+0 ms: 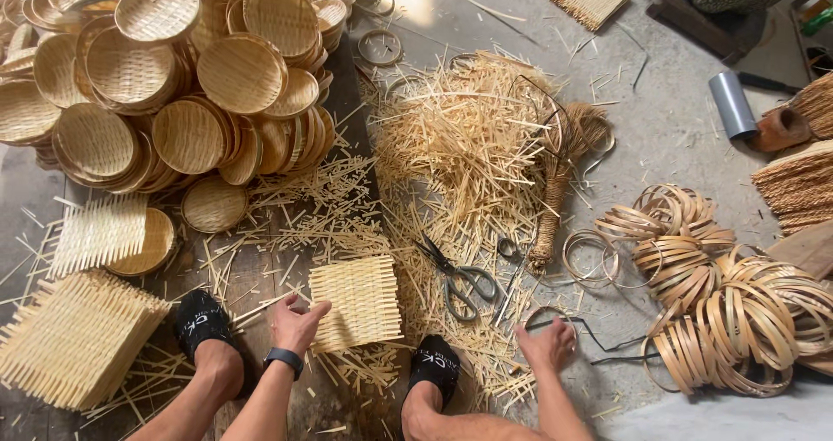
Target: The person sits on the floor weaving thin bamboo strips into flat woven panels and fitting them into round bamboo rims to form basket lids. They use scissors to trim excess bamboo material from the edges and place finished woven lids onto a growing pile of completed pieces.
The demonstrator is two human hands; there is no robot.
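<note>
A square woven bamboo mat [357, 301] lies on the floor between my feet. My left hand [298, 323], with a dark wristband, rests on the mat's near left edge, fingers curled against it. My right hand [547, 345] reaches down to the right over a thin bamboo ring [545, 312] on the concrete; I cannot tell whether the fingers grip it. Grey-handled scissors [458, 278] lie just beyond the mat, between the two hands.
A big heap of round woven trays [173, 85] fills the far left. Stacked square mats [74, 337] sit at near left. Bamboo offcuts [468, 137] pile in the middle, a small straw broom [555, 189] beside them. Coiled bamboo rings [729, 293] lie at right. My black slippers [201, 319] flank the mat.
</note>
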